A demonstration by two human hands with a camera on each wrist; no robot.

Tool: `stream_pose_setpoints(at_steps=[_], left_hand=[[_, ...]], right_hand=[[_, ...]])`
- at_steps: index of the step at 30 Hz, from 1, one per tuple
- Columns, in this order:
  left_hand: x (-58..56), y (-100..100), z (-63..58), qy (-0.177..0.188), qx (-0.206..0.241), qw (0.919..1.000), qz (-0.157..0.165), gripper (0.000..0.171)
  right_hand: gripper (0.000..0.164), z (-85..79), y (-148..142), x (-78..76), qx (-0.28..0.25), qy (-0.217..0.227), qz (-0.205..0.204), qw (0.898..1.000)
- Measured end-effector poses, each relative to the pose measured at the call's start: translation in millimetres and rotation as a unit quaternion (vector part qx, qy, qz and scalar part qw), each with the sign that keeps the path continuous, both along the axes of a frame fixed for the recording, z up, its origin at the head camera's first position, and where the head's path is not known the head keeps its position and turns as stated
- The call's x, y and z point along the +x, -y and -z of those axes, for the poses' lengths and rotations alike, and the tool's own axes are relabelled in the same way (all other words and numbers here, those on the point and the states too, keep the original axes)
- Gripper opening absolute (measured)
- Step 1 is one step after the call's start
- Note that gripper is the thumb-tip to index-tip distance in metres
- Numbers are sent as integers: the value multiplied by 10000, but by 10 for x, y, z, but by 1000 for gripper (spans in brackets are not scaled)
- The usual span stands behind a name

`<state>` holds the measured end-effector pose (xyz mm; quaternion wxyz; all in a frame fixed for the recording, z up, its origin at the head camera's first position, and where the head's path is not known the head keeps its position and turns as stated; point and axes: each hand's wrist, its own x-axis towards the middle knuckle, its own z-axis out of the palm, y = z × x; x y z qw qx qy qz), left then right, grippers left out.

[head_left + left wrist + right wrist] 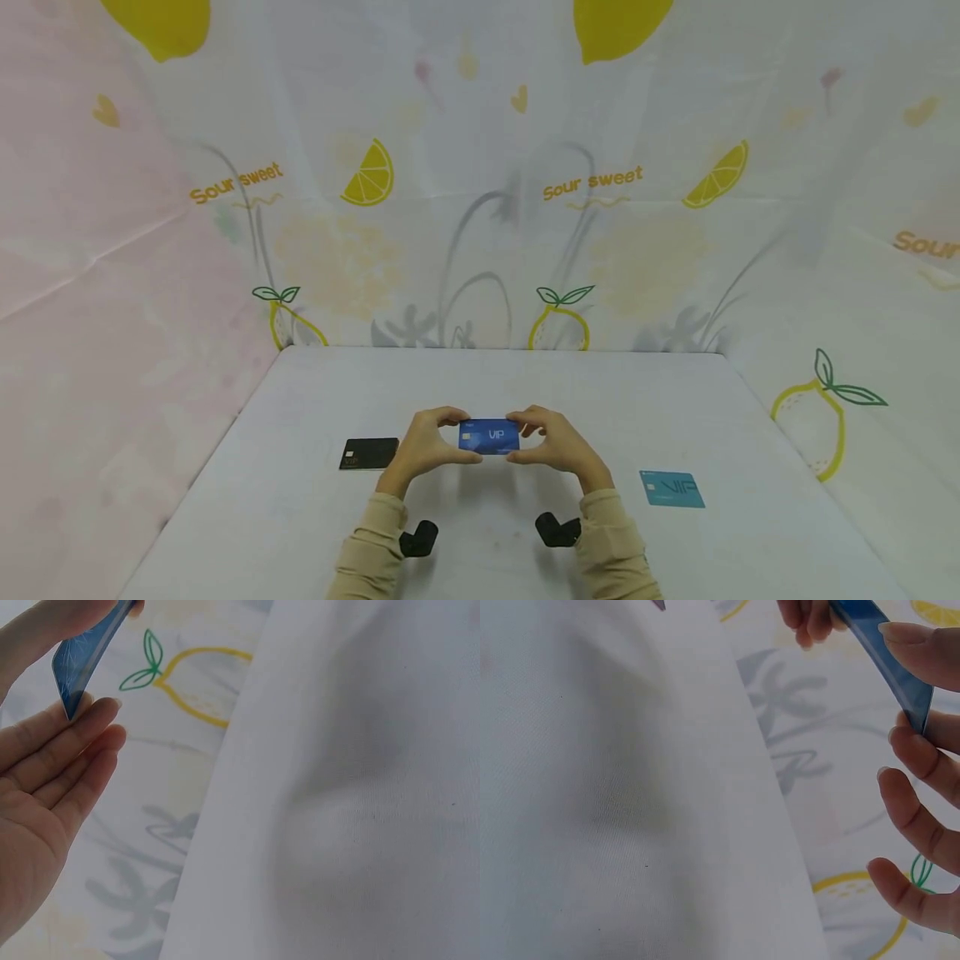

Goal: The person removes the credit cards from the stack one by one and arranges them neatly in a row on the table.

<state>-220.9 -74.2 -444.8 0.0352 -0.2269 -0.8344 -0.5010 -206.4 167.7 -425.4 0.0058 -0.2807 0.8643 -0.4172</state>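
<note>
A dark blue VIP card (489,437) is held up above the white table between both hands, its printed face toward the head camera. The left hand (429,442) pinches its left end, thumb on the lower edge and fingers at the upper one. At the other end, the right hand (558,444) pinches it between thumb and forefinger. In the left wrist view, the card (86,656) appears nearly edge-on between thumb and fingertips. The right wrist view shows the card (889,660) with the thumb on it, while the lower fingers spread away from it.
A black VIP card (369,454) lies on the table (487,379) left of the hands, partly behind the left hand. On the right lies a teal VIP card (672,489). Lemon-printed cloth (450,250) rises behind the table and along its sides. Black wrist cameras jut inward from both sleeves.
</note>
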Motion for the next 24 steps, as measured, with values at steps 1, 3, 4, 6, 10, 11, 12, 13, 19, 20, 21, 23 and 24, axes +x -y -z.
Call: stream_pose_setpoints(at_steps=[1,3,4,6,10,11,12,13,19,20,21,23,24], left_hand=[[1,-3,-1,5,5,10000,1,56],[-2,-11,6,-9,1,10000,13,56],[-4,-17,9,-25,-3,10000,18,55],[-6,-28,15,-62,23,10000,56,55],[-2,-59,27,-151,95,9998,104,54],[-1,-68,31,-152,123,9997,113,54],[1,-76,35,-138,159,9997,114,54],[2,-87,41,-165,163,9997,110,54],[0,-146,72,-378,166,9990,159,54],[3,-155,73,-403,145,9990,160,54],[11,-163,71,-420,136,9989,161,54],[15,-178,81,-412,146,9989,181,53],[18,-184,89,-392,161,9989,192,54]], right_hand=[[54,0,-2,1,1,1,-1,10000],[54,1,-9,3,-30,4,-1,10000],[54,2,-12,6,-35,8,7,10000],[54,4,-20,14,-65,17,21,10000],[56,14,-36,24,-108,96,78,9999],[56,16,-42,27,-133,123,89,9998],[56,18,-48,30,-155,147,95,9997],[56,20,-56,31,-152,167,101,9997],[56,35,-122,54,-234,228,100,9994],[56,39,-132,59,-255,232,99,9994],[56,42,-141,63,-268,233,94,9993],[56,52,-156,70,-253,224,97,9994],[56,59,-164,72,-242,221,95,9994]])
